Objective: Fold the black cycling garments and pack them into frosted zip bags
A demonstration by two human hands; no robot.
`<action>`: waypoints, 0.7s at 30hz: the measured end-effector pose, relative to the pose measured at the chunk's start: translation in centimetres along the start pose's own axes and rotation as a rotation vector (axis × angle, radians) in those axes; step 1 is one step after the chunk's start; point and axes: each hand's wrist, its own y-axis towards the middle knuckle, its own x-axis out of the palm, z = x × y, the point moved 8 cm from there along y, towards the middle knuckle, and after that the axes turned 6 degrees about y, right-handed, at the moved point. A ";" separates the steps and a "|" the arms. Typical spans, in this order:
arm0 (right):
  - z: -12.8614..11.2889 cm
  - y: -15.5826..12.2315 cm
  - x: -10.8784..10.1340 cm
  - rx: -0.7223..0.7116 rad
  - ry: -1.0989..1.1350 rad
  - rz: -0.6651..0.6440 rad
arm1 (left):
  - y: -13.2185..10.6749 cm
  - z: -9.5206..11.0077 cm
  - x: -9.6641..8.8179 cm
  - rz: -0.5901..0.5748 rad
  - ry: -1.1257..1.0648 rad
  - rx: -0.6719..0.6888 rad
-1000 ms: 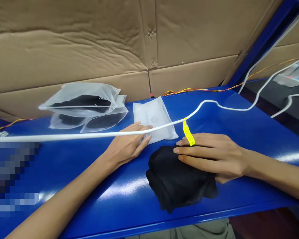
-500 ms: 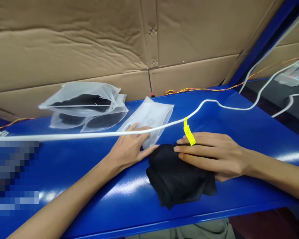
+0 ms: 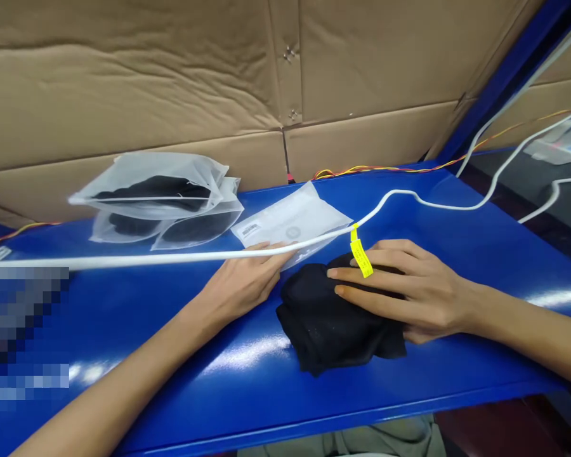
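Right-hand fingers (image 3: 347, 273) draped over a bunched black cloth (image 3: 333, 317), lightly curved and unclenched, though whether actually grasping it, impossible to tell. Left-hand fingers (image 3: 266, 257) flat and released on the lower edge of a frosted plastic bag (image 3: 290, 222), the left hand (image 3: 240, 285) just beside the cloth. Yellow tag (image 3: 361, 258) hanging from a white cable (image 3: 171, 258), right over the right hand (image 3: 413, 292); that cable running across the left fingers. Cloth and bag both on a blue table (image 3: 485, 266), mid-frame. Upper left, two or three bags of black items (image 3: 157, 197) in a pile, against a cardboard wall (image 3: 124, 82).
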 end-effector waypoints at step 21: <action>-0.8 0.0 0.3 0.101 0.065 0.151 | -1.1 2.5 -1.5 0.262 -0.237 0.141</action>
